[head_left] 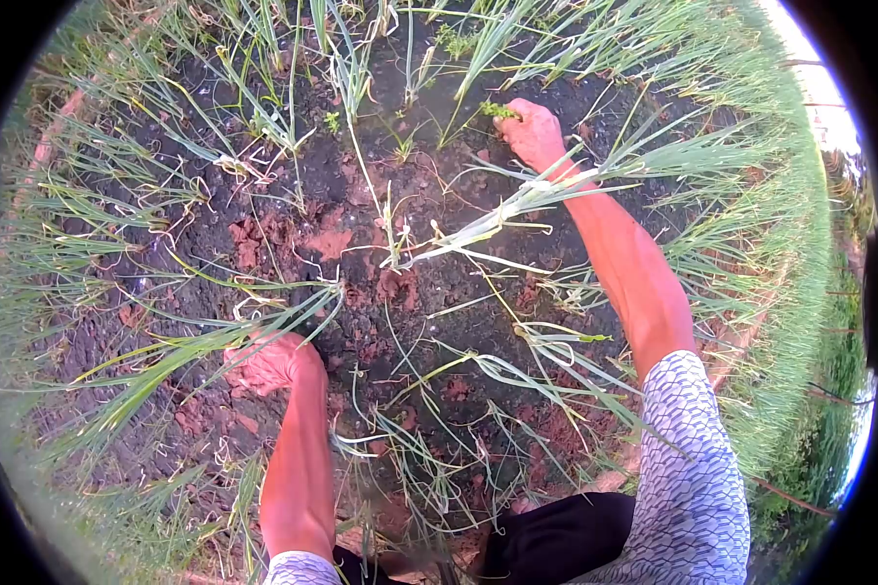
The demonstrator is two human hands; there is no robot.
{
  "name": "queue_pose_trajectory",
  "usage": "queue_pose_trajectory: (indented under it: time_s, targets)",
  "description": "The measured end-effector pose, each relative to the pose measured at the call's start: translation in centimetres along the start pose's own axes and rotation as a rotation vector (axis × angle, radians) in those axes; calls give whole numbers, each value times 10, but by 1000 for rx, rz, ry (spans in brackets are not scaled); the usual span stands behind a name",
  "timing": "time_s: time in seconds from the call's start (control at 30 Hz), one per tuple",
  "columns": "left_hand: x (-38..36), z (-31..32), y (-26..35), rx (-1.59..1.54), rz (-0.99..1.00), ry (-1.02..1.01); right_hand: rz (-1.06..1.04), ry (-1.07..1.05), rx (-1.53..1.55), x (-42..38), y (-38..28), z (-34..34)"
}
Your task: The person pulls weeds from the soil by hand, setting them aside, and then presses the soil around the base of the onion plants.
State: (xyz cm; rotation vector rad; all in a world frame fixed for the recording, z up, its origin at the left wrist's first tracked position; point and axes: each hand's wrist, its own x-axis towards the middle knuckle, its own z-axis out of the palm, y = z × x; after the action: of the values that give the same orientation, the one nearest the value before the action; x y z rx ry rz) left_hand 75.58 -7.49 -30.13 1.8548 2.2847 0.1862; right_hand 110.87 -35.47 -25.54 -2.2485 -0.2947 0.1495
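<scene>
My right hand point(534, 134) reaches far forward into the bed and pinches a small green weed point(498, 110) between its fingers, close to the dark soil. My left hand point(268, 362) rests lower on the left, fingers curled against the soil, with long green onion leaves point(166, 356) lying across it; whether it grips anything I cannot tell. Thin onion plants point(478, 226) lean across the soil between both arms.
Dark wet soil point(361, 185) with reddish clods point(327, 241) fills the middle. Rows of green onion plants point(751, 195) ring the bed on all sides. My patterned sleeve point(688, 458) and dark trousers point(556, 536) are at the bottom.
</scene>
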Motion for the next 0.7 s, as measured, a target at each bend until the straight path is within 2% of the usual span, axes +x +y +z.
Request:
queue_pose_trajectory:
  time_s: [0.03, 0.1, 0.17, 0.23, 0.27, 0.3, 0.37, 0.43, 0.5, 0.6, 0.63, 0.7]
  targets:
    - [5, 8, -6, 26, -1, 11, 250, -45, 222, -3, -11, -1]
    - [16, 24, -15, 81, -6, 35, 291, 7, 654, -8, -27, -6]
    - [18, 24, -18, 69, -27, -25, 319, -138, 678, -11, -35, -6]
    - [13, 20, -15, 56, -13, -25, 234, -345, 97, -17, -54, -4]
    - [9, 4, -4, 59, -30, -57, 209, -358, 8, -20, -60, 4]
    - [5, -3, 1, 52, -32, -62, 1, -347, -108, -24, -64, 10]
    - [3, -9, 4, 44, -36, -67, -151, -393, -240, -31, -75, 23]
    - [8, 16, -11, 98, -14, 8, -496, -306, -393, -29, -58, 49]
    - [5, 17, -9, 136, -18, 11, -527, -219, -534, -26, -52, 66]
    - [7, 23, -13, 184, 19, 39, -282, -191, -162, -35, -69, 62]
    - [8, 25, -15, 202, 26, 46, -178, -210, -127, -36, -72, 60]
    - [12, 27, -20, 203, 46, 49, -157, -301, -206, -42, -95, 53]
